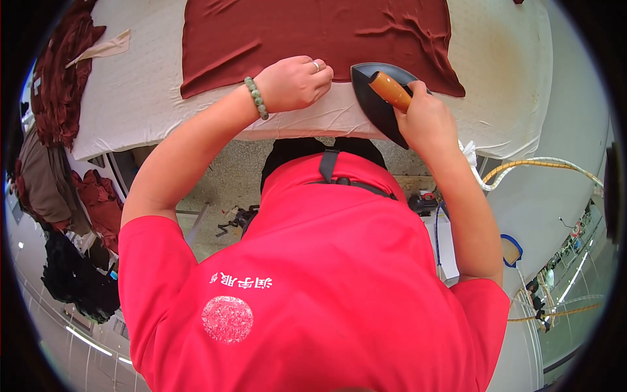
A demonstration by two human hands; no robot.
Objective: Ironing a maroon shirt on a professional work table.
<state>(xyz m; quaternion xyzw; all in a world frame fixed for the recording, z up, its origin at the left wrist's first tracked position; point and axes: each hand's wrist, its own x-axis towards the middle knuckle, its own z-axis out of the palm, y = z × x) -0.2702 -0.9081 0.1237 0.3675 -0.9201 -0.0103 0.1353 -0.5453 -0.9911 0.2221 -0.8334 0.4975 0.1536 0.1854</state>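
A dark red cloth (313, 39) lies spread over the padded white ironing table (140, 111), with a few creases in it. My right hand (428, 121) is closed round the orange-brown handle of a black iron (375, 108). The iron's pointed tip meets the near edge of the cloth, and its body rests over the table's near edge. My left hand (297, 83) lies at the cloth's near edge, left of the iron, with its fingers curled in. Whatever those fingers hold, if anything, is hidden beneath them. That hand wears a ring and a green bead bracelet.
Bunched dark red garments (62, 78) hang over the table's left end, beside a pale strip of cloth (108, 49). Brown and black garments hang below them. A white and yellow hose (529, 163) runs off to the right. Under the table sits a small dark device (423, 202).
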